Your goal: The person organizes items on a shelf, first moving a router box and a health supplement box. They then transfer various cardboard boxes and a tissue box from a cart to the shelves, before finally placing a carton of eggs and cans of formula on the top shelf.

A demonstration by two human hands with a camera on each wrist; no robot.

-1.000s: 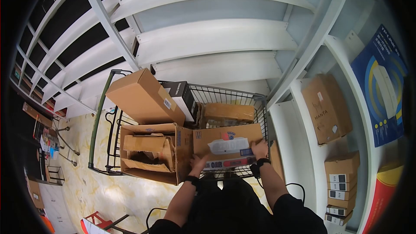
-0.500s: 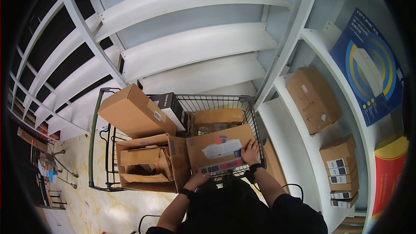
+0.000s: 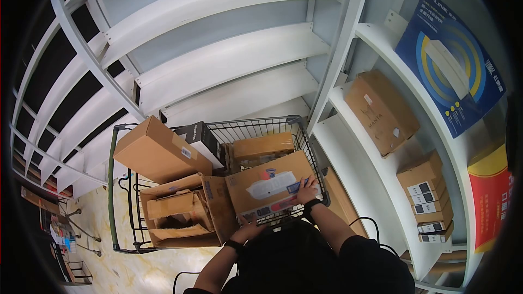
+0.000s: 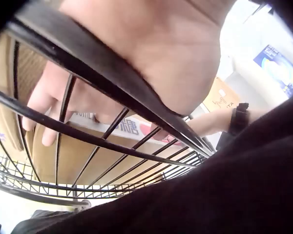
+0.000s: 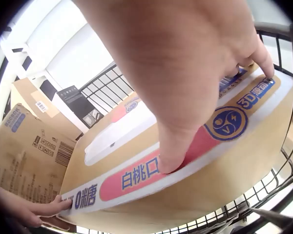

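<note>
A wide printed carton lies in the black wire shopping cart, at its near right corner. My right hand rests on the carton's top with fingers spread; in the right wrist view the thumb presses the pink printed strip by the near edge. At the near left corner is my left hand; in the left wrist view its fingers reach down along the carton's side, behind the cart's wires. Left of the carton stands an open box with cardboard pieces inside.
Also in the cart are a leaning brown box, a black-and-white box and a long brown box. White shelves rise behind. Right shelves hold a MANTA box, a blue TP-LINK panel and small brown boxes.
The carton has settled lower and tilted in the cart's near right corner. My right hand moved from its right edge onto its top. The head view has swung to the right.
</note>
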